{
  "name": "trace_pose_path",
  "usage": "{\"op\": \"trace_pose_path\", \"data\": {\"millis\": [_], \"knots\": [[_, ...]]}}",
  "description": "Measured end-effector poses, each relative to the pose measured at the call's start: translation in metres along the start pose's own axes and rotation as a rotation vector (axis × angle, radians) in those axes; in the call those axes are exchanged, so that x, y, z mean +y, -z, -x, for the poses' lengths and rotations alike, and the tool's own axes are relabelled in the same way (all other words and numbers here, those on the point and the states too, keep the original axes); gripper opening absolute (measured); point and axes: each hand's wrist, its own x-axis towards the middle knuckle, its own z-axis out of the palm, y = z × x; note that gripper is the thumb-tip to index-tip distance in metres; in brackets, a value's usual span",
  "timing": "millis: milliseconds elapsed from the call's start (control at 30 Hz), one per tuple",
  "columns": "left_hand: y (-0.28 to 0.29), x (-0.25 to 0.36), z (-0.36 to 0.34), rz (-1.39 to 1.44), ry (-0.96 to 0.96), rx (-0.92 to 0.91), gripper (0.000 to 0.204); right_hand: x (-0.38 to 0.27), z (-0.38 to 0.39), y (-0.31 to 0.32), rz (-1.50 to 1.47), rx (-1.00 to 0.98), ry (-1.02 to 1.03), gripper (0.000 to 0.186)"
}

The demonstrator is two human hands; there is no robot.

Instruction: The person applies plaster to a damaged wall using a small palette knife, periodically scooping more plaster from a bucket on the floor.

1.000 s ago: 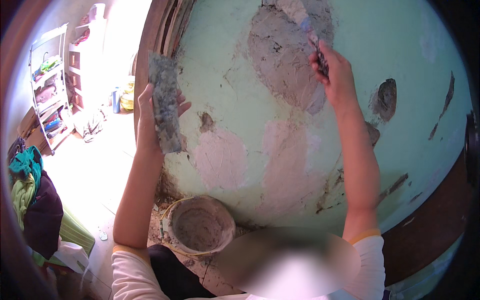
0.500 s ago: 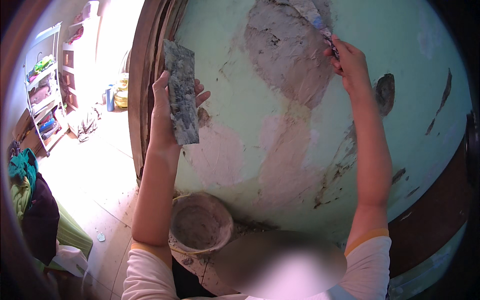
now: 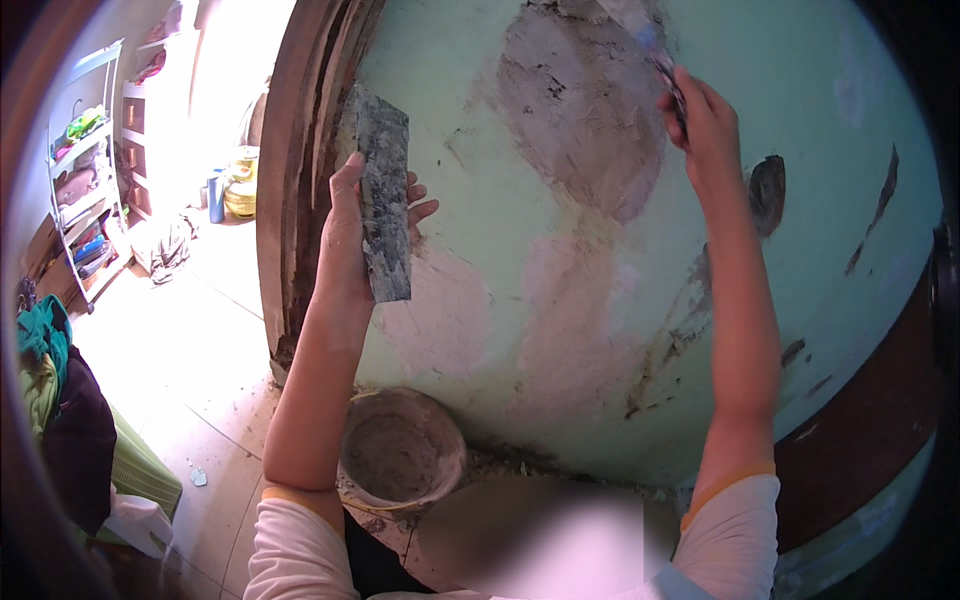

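My left hand [image 3: 343, 235] grips a flat rectangular board [image 3: 385, 190] crusted with grey mortar, thumb on one side and fingertips showing past the other. It is held up in front of the pale green wall [image 3: 455, 210], close to the door frame. Higher up on the right, my right hand [image 3: 710, 130] is closed around the handle of a trowel [image 3: 655, 48]. The trowel's blade, partly blurred, lies over the upper edge of a rough grey mortar patch [image 3: 575, 125] on the wall.
A round bucket [image 3: 457, 450] smeared with mortar stands at the wall's foot. Beside the worn wooden door frame [image 3: 300, 190] a bright doorway opens left. Further left are a white shelf rack [image 3: 75, 205] and piled clothes [image 3: 75, 430]. A dark hole [image 3: 767, 195] marks the wall.
My left hand and the board have shifted slightly right and down. My right hand has edged right with the trowel, whose blade stays near the top of the patch.
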Motion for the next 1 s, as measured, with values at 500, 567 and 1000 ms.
{"op": "trace_pose_path", "data": {"millis": [500, 567, 1000], "knots": [[0.0, -0.008, 0.001, -0.049, 0.001, -0.002, 0.065, 0.007, 0.008, -0.026, 0.132, 0.042, 0.074, 0.036], [-0.007, -0.009, 0.004, -0.059, -0.003, 0.012, 0.066, 0.011, -0.006, -0.033, 0.215, 0.022, 0.113, 0.037], [-0.006, -0.007, 0.007, -0.025, 0.018, -0.003, 0.065, 0.019, -0.007, -0.018, 0.262, 0.037, 0.15, 0.04]]}}
